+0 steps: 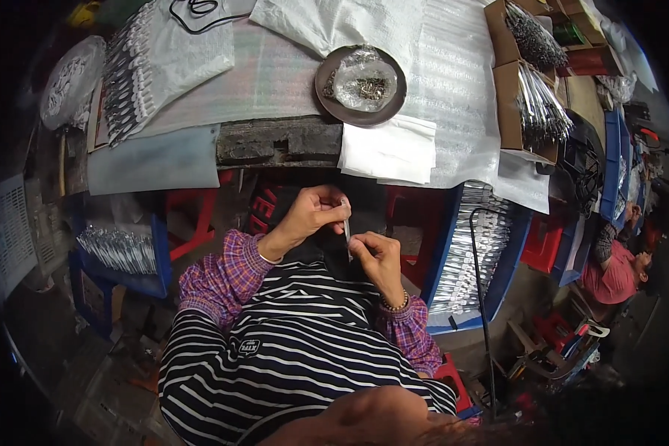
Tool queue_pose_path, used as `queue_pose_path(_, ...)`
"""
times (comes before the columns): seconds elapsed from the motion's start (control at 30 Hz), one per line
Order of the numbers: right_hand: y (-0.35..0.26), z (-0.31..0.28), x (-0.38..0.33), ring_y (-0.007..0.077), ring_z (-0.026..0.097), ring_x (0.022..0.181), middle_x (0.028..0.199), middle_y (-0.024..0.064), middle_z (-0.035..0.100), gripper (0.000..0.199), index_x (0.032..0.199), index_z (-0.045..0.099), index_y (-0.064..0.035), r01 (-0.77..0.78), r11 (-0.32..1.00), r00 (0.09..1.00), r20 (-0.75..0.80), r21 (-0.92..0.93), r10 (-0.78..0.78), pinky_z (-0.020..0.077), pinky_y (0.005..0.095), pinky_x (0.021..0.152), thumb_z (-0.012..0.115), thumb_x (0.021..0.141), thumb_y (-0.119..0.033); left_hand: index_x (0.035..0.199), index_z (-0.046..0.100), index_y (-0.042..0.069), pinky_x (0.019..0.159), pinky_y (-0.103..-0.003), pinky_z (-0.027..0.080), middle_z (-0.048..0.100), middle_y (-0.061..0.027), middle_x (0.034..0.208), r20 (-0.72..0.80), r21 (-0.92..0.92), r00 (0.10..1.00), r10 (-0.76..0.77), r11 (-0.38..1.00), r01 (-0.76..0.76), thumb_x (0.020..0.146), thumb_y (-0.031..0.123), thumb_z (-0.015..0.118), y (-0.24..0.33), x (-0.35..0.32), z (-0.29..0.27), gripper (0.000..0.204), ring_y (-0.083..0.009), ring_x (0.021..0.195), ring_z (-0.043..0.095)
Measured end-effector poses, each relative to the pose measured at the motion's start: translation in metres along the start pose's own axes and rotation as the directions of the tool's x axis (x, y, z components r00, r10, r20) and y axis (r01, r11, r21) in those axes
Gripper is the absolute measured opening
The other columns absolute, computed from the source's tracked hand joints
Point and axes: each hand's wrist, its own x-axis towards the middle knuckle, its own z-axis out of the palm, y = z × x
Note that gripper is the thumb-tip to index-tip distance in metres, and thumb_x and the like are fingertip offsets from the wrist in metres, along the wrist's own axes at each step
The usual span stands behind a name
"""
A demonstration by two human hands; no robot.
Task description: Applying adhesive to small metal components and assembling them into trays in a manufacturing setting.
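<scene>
Slim pale piece (pixel 347 227) held beyond the striped shirt (pixel 290 312), the left hand's (pixel 316 217) fingers clamped on its upper part and the right's (pixel 380 260) pinching its lower end; uneven pulling could bend it.

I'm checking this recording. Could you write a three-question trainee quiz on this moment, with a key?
1. True or false: the left hand holds a slim pale piece.
2. As the person sees it, where is the brown dish relative to the cardboard boxes? A) inside one of them B) to their left C) to their right
3. Which wrist wears the beaded bracelet?

Key: 1. True. 2. B. 3. The right.
</scene>
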Motion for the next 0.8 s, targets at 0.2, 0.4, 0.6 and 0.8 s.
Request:
queue_pose_path(0.2,0.0063,0.0004,-0.0002,0.0078,0.056,0.056,0.061,0.0042,0.061,0.017,0.073,0.064,0.0053,-0.079,0.988,0.996,0.046,0.133,0.073,0.0408,0.0209,0.051,0.061,0.083,-0.008,0.089,0.058,-0.001,0.054,-0.021,0.050,0.060,-0.0049,0.078,0.015,0.015,1.000,-0.010,1.000,0.009,0.081,0.005,0.066,-0.0015,0.0012,-0.0001,0.012,-0.0097,0.060,0.060)
queue_pose_path(0.4,0.0092,0.0028,-0.0016,0.0074,0.055,0.054,0.060,0.0038,0.060,0.019,0.071,0.064,0.0055,-0.088,0.989,0.996,0.045,0.123,0.083,0.0420,0.0204,0.051,0.061,0.084,-0.008,0.087,0.057,-0.001,0.052,-0.020,0.050,0.059,-0.0051,0.077,0.024,0.035,0.999,0.026,0.999,-0.027,0.081,0.004,0.066,-0.0078,0.0024,-0.0010,0.012,-0.0094,0.060,0.060)
queue_pose_path(0.6,0.0060,0.0027,-0.0011,0.0084,0.057,0.053,0.060,0.0048,0.061,0.017,0.072,0.065,0.0050,-0.065,0.994,0.997,0.043,0.090,0.061,0.0430,0.0209,0.050,0.061,0.083,-0.008,0.087,0.057,-0.001,0.052,-0.020,0.050,0.059,-0.0042,0.075,0.017,0.030,1.000,0.019,0.999,-0.020,0.081,0.004,0.066,-0.0072,0.0013,-0.0005,0.012,-0.0087,0.059,0.059)
queue_pose_path(0.8,0.0094,-0.0001,-0.0024,0.0112,0.058,0.050,0.059,0.0075,0.063,0.015,0.072,0.068,0.0032,-0.043,0.997,0.999,0.007,0.057,0.043,0.0412,0.0244,0.047,0.064,0.079,-0.010,0.086,0.057,0.001,0.051,-0.020,0.049,0.058,-0.0033,0.075,0.064,0.030,0.998,0.002,1.000,-0.004,0.081,0.004,0.066,-0.0085,0.0044,0.0024,0.011,-0.0085,0.058,0.058)
